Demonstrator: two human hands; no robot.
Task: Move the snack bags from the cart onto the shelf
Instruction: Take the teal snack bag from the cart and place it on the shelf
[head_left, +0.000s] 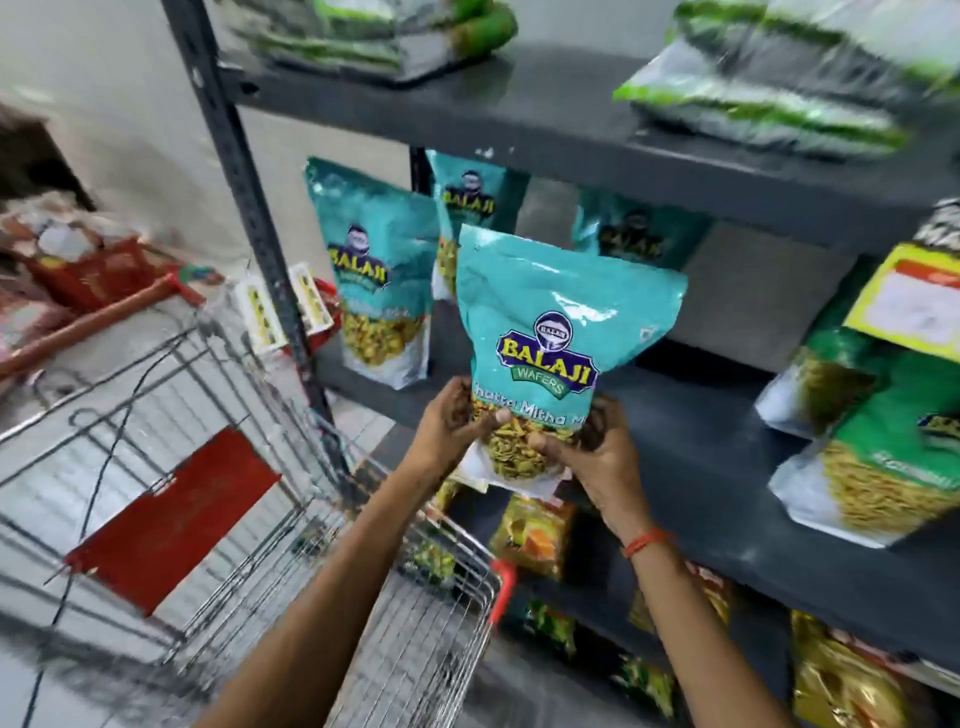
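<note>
I hold a teal snack bag (550, 322) upright in front of the middle shelf (701, 467). My left hand (452, 421) grips its lower left edge and my right hand (597, 457) grips its lower right corner. Three more teal bags of the same kind stand on that shelf behind it, the nearest teal bag (379, 270) at the left end. The wire cart (291, 519) is below and to the left of my arms; its basket shows a red flap (171, 519) and no bags that I can make out.
Green snack bags (883, 441) stand at the right of the middle shelf. Green-edged packs (769, 98) lie on the top shelf. Yellow and gold packs (535, 535) fill the lower shelf. A dark shelf post (249, 197) rises between cart and shelf. Red baskets (98, 270) sit far left.
</note>
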